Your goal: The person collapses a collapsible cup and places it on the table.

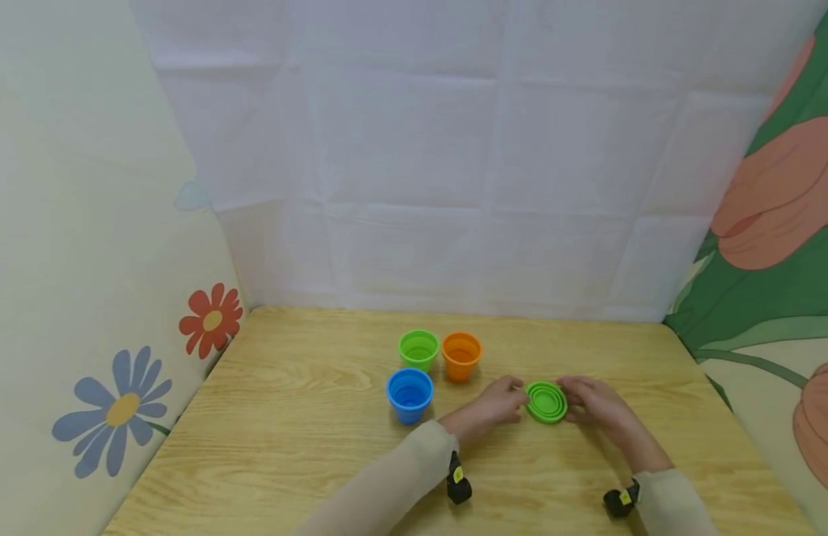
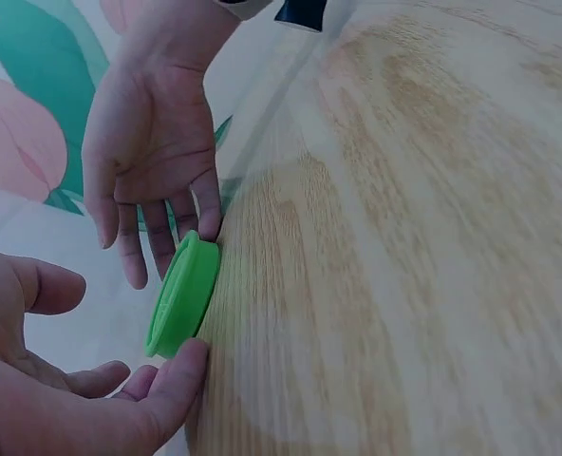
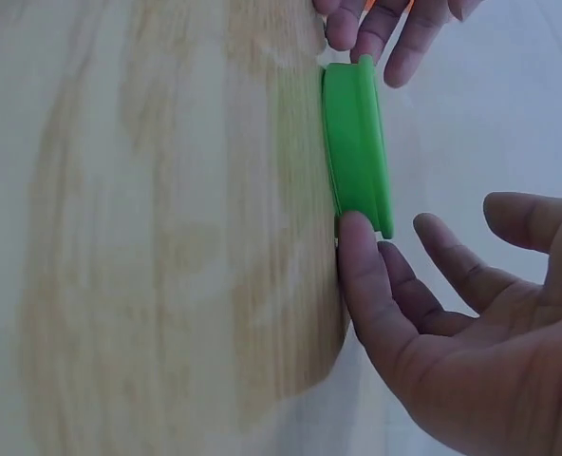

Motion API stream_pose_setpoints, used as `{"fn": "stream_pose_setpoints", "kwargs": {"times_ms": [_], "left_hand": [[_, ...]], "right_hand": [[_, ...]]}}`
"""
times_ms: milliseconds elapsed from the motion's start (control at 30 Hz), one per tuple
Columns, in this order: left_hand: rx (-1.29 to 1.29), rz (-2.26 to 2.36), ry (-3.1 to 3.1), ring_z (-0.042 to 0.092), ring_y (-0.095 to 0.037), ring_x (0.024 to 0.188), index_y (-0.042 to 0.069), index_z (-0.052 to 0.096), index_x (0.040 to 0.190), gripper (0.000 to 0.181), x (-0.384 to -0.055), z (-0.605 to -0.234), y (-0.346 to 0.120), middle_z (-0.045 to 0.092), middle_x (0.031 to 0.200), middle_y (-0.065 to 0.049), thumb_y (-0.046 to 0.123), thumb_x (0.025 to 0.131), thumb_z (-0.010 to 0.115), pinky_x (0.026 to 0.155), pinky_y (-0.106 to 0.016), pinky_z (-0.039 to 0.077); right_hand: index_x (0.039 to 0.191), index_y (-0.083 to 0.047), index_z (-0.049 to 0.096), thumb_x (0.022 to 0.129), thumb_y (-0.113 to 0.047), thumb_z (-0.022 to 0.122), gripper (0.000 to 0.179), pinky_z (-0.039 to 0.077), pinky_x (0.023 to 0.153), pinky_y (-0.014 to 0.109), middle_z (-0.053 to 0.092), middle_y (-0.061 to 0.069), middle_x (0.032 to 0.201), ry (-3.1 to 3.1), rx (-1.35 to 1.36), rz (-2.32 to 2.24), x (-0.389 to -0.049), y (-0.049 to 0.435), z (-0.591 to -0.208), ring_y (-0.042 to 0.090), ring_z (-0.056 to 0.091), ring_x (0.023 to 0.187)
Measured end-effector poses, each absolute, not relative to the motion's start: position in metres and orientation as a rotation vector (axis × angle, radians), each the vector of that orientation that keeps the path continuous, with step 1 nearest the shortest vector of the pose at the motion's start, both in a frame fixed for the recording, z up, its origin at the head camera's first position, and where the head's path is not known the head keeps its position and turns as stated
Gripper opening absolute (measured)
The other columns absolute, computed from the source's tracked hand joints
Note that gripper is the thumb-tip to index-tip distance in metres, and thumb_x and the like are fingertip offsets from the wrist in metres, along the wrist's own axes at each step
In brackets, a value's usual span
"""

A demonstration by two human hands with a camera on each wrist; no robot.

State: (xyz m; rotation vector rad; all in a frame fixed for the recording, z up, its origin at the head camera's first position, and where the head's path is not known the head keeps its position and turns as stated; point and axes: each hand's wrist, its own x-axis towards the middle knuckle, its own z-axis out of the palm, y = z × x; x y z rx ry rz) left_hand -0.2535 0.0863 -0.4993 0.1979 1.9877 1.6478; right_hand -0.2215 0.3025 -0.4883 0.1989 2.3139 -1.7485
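Smooth, rubbery-looking plastic with a soft sheen is seen in the collapsed green cup (image 1: 546, 402), its face ridged by concentric rings. Similar stepped plastic is shown in the standing green cup (image 1: 418, 350), orange cup (image 1: 461, 356) and blue cup (image 1: 410, 394). The tabletop (image 1: 287, 447) is finished in smooth, streaked wood grain with faint reflections. A matt white sheet (image 1: 414, 149), apparently cloth, is marked by creases. Pale sleeves (image 1: 394, 476) are made of matt cloth; wrist cameras (image 1: 459, 489) are cased in black plastic.
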Motion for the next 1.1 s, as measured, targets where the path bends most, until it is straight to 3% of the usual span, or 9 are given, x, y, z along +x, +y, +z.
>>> {"fn": "stream_pose_setpoints", "kwargs": {"times_ms": [200, 400, 700, 900, 1100], "left_hand": [[0.324, 1.524, 2.16, 0.061, -0.025, 0.104, 0.0, 0.051, 0.14, 0.049, -0.245, -0.488, 0.079, 0.058, 0.122, -0.013, 0.015, 0.095, 0.062, 0.091, -0.041, 0.056], [0.541, 1.327, 2.354, 0.056, -0.026, 0.117, 0.004, 0.051, 0.142, 0.05, -0.233, -0.475, 0.059, 0.054, 0.127, -0.01, 0.021, 0.098, 0.063, 0.097, -0.041, 0.052], [0.892, 1.128, 2.486, 0.053, -0.025, 0.12, 0.007, 0.046, 0.146, 0.05, -0.209, -0.45, 0.025, 0.051, 0.132, -0.01, 0.019, 0.101, 0.061, 0.091, -0.027, 0.052], [1.008, 1.112, 2.566, 0.052, -0.018, 0.119, 0.011, 0.049, 0.144, 0.045, -0.197, -0.433, -0.004, 0.052, 0.133, -0.006, 0.019, 0.101, 0.062, 0.089, -0.022, 0.052], [1.116, 1.061, 2.653, 0.054, -0.016, 0.115, 0.011, 0.049, 0.143, 0.045, -0.191, -0.434, -0.031, 0.053, 0.137, -0.007, 0.015, 0.1, 0.062, 0.091, -0.025, 0.052]], "right_hand": [[0.141, 0.011, 0.047, 0.109, -0.028, 0.044, 0.05, 0.058, 0.093, 0.044, 0.053, 0.032, 0.139, 2.415, 0.221, -1.64, -0.222, 0.302, -0.481, 0.037, 0.06, 0.121], [0.142, 0.007, 0.049, 0.109, -0.025, 0.046, 0.046, 0.056, 0.096, 0.046, 0.05, 0.031, 0.142, 2.524, 0.175, -1.518, -0.221, 0.297, -0.475, 0.043, 0.055, 0.125], [0.136, 0.003, 0.057, 0.107, -0.024, 0.05, 0.04, 0.057, 0.092, 0.045, 0.058, 0.027, 0.134, 2.764, 0.111, -1.385, -0.216, 0.279, -0.464, 0.039, 0.06, 0.117], [0.125, 0.002, 0.065, 0.103, -0.011, 0.058, 0.027, 0.057, 0.087, 0.049, 0.063, 0.023, 0.125, 2.982, -0.247, -1.266, -0.208, 0.261, -0.461, 0.038, 0.063, 0.11], [0.118, 0.001, 0.068, 0.098, -0.003, 0.064, 0.021, 0.061, 0.079, 0.038, 0.065, 0.017, 0.117, 3.07, -0.524, -1.232, -0.207, 0.239, -0.46, 0.029, 0.066, 0.1]]}}
